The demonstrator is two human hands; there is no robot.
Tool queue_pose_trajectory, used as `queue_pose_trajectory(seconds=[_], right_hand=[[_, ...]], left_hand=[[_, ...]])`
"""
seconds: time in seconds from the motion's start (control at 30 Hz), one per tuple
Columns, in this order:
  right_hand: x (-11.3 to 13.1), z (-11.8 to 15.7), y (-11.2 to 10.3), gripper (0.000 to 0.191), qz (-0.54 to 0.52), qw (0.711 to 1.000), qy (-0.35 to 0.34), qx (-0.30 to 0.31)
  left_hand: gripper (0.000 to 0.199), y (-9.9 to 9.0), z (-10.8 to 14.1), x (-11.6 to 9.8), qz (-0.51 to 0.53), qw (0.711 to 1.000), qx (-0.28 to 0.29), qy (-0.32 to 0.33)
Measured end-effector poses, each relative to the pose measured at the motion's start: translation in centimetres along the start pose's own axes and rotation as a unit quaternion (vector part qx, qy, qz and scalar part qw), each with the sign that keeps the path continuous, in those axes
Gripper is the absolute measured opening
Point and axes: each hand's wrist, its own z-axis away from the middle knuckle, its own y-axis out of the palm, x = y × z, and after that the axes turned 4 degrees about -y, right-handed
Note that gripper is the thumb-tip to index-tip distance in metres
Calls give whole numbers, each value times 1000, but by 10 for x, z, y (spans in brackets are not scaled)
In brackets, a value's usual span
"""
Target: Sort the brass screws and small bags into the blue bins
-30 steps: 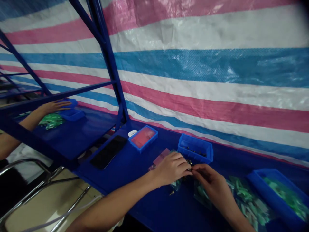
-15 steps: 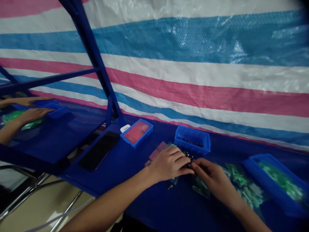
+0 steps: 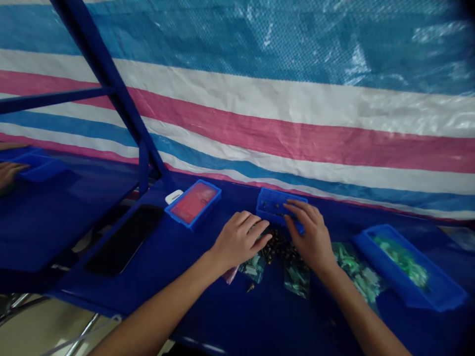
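On the nearer table [image 3: 218,316] there are three blue bins [image 3: 440,297], one black flat device [image 3: 124,240], one white case [image 3: 173,197] and one separate metal part [image 3: 251,287]. The person's hands number two: one left hand [image 3: 241,240], one right hand [image 3: 311,237]. The heaped small parts [image 3: 272,249] cannot be counted.

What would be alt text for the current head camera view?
A person's bare right hand reaches over a blue rectangular plastic bin holding small dark parts, while the bare left hand is spread beside a loose pile of dark, brassy parts. Nearby on a blue tabletop lie clear plastic bags of pale-green pieces.
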Motion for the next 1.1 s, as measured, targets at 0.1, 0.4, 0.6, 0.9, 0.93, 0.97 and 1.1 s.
queue_pose_trajectory(seconds=[0.1, 0.4, 0.6, 0.9, 0.93, 0.97, 1.1], right_hand=[[0, 1, -2, 42, 51, 998, -31, 23], [-40, -85, 13, 59, 193, 980, -8, 39], [-71, -107, 30, 58, 167, 981, 2, 97], [-71, -93, 17, 50, 26, 991, 34, 129], [-63, -82, 11, 48, 13, 995, 21, 101], [-54, -68, 5, 45, 7, 997, 0, 83], [-19, -14, -16, 33, -18, 995, -35, 94]], left_hand=[[29, 0, 1, -2, 0, 1000, 12, 13], [27, 6, 2, -1, 32, 999, 12, -12], [31, 7, 1, 6, 36, 998, 27, -52], [33, 10, 3, 6, 50, 992, 80, -78], [34, 10, 3, 5, 51, 992, 87, -77], [35, 10, 2, 4, 52, 991, 95, -73], [40, 11, 3, 1, 55, 988, 136, -45]])
